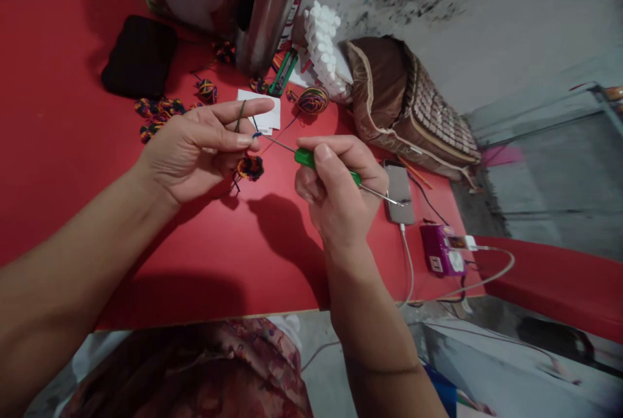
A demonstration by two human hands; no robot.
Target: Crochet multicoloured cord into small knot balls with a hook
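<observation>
My right hand [335,184] grips a crochet hook [305,157] by its green handle, with the metal tip pointing left toward my left fingers. My left hand [204,145] pinches multicoloured yarn [239,118] between thumb and fingers, the index finger stretched out with the strand looped over it. A small crocheted piece [250,167] in dark mixed colours hangs just below my left fingertips, above the red table [219,256]. The yarn runs back to a ball of yarn [313,100] farther away.
Several finished crochet bits [158,110] lie near a black pouch [140,56]. A steel flask [270,9], white paper [265,116], white foam piece [324,48] and brown bag [413,113] stand behind. A phone [399,192] with cable and purple adapter [440,250] lies right.
</observation>
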